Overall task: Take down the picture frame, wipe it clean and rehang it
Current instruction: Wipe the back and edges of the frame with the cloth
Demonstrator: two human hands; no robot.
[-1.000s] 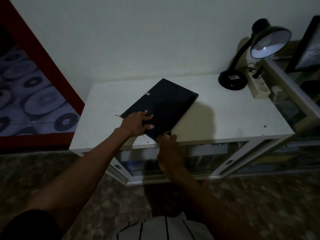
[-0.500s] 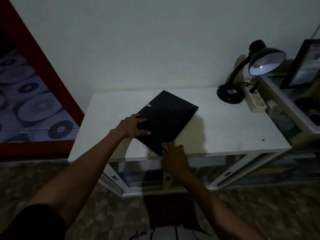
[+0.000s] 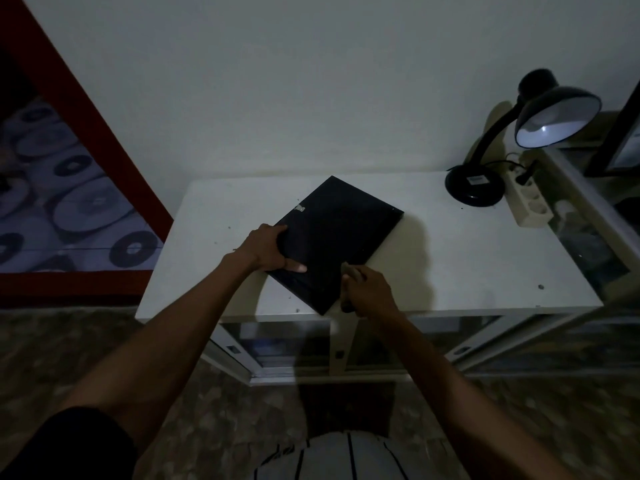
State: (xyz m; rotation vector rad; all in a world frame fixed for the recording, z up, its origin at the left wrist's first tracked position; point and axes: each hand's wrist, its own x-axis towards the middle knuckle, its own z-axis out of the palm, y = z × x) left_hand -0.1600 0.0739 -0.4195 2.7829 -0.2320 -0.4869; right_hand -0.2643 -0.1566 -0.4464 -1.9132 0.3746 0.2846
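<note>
Flat black rectangular picture frame [image 3: 337, 237] down, back up on white tabletop [image 3: 467, 258]; left hand [image 3: 266, 249] gripped its edge, right hand [image 3: 369, 291] clutched near corner (no cloth visible); wiping, rehanging left

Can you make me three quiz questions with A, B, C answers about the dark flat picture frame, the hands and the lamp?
1. Where does the dark flat rectangular picture frame lie?
A. on the white table top
B. on the floor
C. hanging on the wall

2. What colour is the bendy-necked desk lamp?
A. red
B. black
C. yellow

3. What is the left hand doing?
A. hanging free at the side
B. holding the lamp
C. gripping the frame's left edge

Answers:
1 A: the frame lies back up on the white table, with its near corner at the front edge.
2 B: base, neck and shade are all black; only the inside of the shade is pale.
3 C: the thumb lies on the frame's back and the fingers curl round its edge, while the right hand is at the near corner.
</note>
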